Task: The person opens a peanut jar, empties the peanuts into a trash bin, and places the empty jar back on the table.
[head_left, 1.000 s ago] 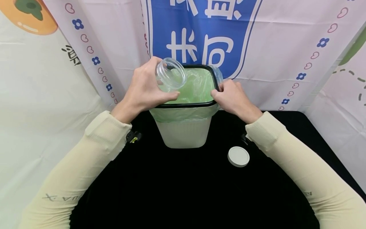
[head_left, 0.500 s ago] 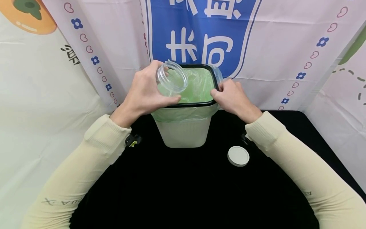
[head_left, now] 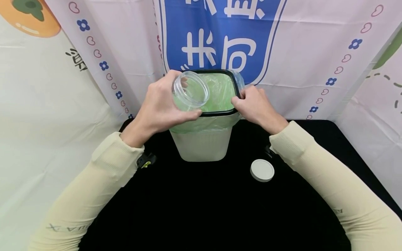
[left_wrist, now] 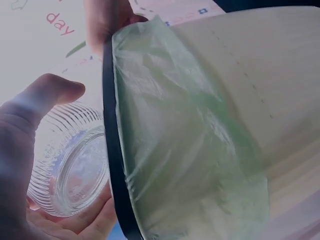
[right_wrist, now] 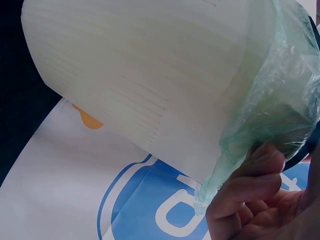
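Note:
A clear, ribbed jar (head_left: pixel 191 89) without its lid is held tilted over the bin's left side by my left hand (head_left: pixel 161 103), thumb below and fingers around it. Its mouth faces up and toward me; the green liner shows through it. The white bin (head_left: pixel 202 146) stands upright with a black rim (head_left: pixel 220 113) and a thin green bag (head_left: pixel 221 89) folded over its edge. My right hand (head_left: pixel 255 105) grips the rim at the bin's right side. In the right wrist view its curled fingers (right_wrist: pixel 250 185) lie against the bag. A white round lid (head_left: pixel 262 169) lies right of the bin.
A black cloth (head_left: pixel 201 205) covers the table. Behind the bin hangs a white and blue printed cloth (head_left: pixel 295 52), close to the rim. More pale printed cloth (head_left: pixel 34 104) hangs at the left.
My left hand has brought the jar slightly down and to the right, and its mouth has turned more upward. My right hand has stayed at the rim. Bin and lid have not moved.

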The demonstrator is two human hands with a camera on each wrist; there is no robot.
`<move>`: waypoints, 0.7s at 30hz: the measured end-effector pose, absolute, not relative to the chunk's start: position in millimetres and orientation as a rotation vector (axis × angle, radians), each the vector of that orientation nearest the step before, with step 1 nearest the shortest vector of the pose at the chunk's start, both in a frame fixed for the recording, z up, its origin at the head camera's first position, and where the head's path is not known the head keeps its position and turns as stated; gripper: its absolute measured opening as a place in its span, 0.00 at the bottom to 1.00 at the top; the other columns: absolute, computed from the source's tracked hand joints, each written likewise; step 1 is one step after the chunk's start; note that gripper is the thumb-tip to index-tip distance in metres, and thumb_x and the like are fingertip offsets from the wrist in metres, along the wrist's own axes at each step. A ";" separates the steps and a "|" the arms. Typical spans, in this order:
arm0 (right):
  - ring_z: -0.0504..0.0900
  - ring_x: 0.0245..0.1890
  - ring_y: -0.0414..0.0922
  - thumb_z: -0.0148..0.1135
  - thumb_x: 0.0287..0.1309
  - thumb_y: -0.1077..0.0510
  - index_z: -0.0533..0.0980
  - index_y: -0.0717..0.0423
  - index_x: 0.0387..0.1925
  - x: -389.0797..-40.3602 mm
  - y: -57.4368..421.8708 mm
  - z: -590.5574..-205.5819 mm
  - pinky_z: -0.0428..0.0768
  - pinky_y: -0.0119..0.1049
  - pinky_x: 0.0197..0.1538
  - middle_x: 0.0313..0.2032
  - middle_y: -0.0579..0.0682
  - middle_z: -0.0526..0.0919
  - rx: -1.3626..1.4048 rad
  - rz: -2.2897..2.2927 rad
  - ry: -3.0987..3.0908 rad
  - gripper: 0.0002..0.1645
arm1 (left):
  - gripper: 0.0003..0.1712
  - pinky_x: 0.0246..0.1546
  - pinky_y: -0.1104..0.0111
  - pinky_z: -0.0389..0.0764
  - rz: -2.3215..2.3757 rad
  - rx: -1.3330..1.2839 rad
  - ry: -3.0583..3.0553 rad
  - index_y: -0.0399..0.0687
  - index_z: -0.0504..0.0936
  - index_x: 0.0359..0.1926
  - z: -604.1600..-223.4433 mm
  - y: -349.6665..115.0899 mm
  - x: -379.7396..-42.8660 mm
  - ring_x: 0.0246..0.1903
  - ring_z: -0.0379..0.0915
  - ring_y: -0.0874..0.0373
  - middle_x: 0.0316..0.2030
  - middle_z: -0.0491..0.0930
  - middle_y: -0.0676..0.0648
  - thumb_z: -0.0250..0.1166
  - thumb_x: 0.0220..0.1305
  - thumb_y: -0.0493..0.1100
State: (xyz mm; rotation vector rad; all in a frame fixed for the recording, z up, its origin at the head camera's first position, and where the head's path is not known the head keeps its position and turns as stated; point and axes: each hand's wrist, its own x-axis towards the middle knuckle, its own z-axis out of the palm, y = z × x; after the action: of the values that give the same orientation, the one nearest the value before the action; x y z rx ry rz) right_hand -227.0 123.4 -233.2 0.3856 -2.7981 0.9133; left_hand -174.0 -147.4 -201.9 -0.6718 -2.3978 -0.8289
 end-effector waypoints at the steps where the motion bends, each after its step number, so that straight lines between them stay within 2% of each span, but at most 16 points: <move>1: 0.59 0.16 0.43 0.53 0.58 0.54 0.57 0.48 0.09 -227.0 123.4 -233.2 0.63 0.37 0.23 0.10 0.42 0.57 0.386 0.913 -2.795 0.25 | 0.50 0.51 0.57 0.84 -0.841 -0.677 -2.389 0.38 0.77 0.60 -201.8 -147.1 -172.7 0.45 0.82 0.50 0.46 0.85 0.42 0.88 0.37 0.54; 7: 0.58 0.17 0.44 0.53 0.57 0.53 0.57 0.48 0.09 -226.9 123.4 -233.3 0.62 0.36 0.23 0.11 0.41 0.56 0.380 0.905 -2.785 0.24 | 0.49 0.50 0.62 0.84 -0.976 -0.685 -2.349 0.39 0.77 0.60 -199.0 -145.7 -162.4 0.44 0.84 0.56 0.48 0.87 0.43 0.89 0.38 0.53; 12: 0.58 0.16 0.43 0.53 0.57 0.54 0.57 0.48 0.09 -226.5 124.2 -233.2 0.61 0.36 0.23 0.10 0.41 0.57 0.384 0.915 -2.785 0.25 | 0.47 0.50 0.64 0.86 -1.048 -0.687 -2.339 0.43 0.78 0.59 -196.0 -142.9 -150.5 0.45 0.86 0.61 0.49 0.87 0.48 0.89 0.40 0.54; 21: 0.60 0.16 0.43 0.53 0.57 0.53 0.57 0.48 0.09 -225.6 124.1 -232.9 0.62 0.37 0.23 0.10 0.42 0.58 0.390 0.909 -2.781 0.25 | 0.43 0.55 0.66 0.80 -1.168 -0.678 -2.340 0.48 0.79 0.57 -198.2 -136.7 -132.6 0.50 0.82 0.64 0.48 0.85 0.53 0.89 0.40 0.53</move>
State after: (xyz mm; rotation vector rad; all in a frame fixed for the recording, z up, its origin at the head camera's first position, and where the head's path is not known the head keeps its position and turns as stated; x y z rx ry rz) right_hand -225.6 124.1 -232.9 0.3896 -2.7812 0.9090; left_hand -132.6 -136.7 -198.2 -0.6777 -2.3403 -1.1680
